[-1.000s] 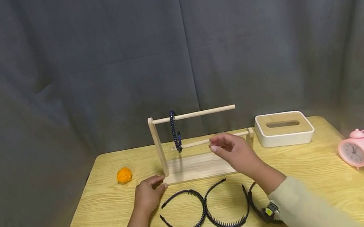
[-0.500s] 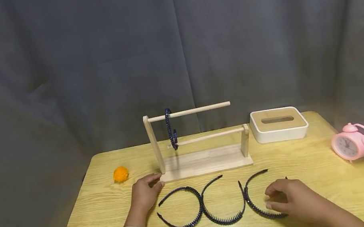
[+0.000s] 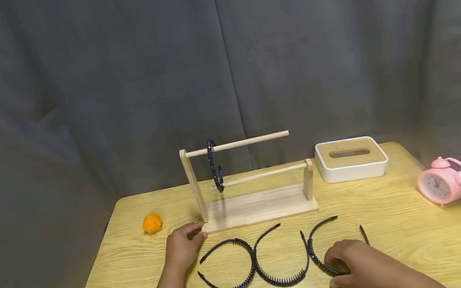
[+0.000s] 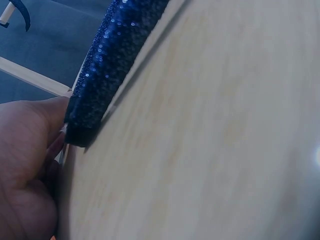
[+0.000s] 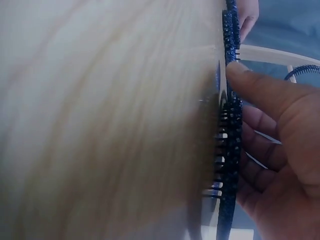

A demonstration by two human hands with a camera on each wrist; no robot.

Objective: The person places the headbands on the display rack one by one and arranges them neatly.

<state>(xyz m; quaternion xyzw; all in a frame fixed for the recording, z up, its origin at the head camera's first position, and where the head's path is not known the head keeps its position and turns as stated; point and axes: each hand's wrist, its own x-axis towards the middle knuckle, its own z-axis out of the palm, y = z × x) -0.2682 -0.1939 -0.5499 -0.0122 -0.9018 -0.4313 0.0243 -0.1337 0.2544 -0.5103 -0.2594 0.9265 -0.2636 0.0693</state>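
My left hand [image 3: 181, 249] rests at the left front corner of a wooden headband rack [image 3: 257, 207], its fingertips touching the base by the tall upright. A dark blue toothed headband [image 3: 212, 165] hangs on the rack's upper rod. Three similar headbands lie in a row in front: a left headband [image 3: 251, 256], a middle headband [image 3: 284, 281] and a right headband [image 3: 318, 260]. Around the band of the right one is my right hand [image 3: 360, 265], thumb near side and fingers far side. In the right wrist view, that thumb is against the band [image 5: 231, 145]; a firm grip is not visible.
An orange pom-pom [image 3: 152, 223] lies left of the rack. To its right stands a white tissue box [image 3: 352, 163] with a wooden lid, and a pink alarm clock [image 3: 443, 183] is near the right edge of the table [image 3: 409, 241]. Grey curtains [image 3: 216, 64] surround the table.
My right hand has come down from the rack's lower rod to the right headband, then shifted slightly left and lower onto its band. My left hand stays at the rack's corner.
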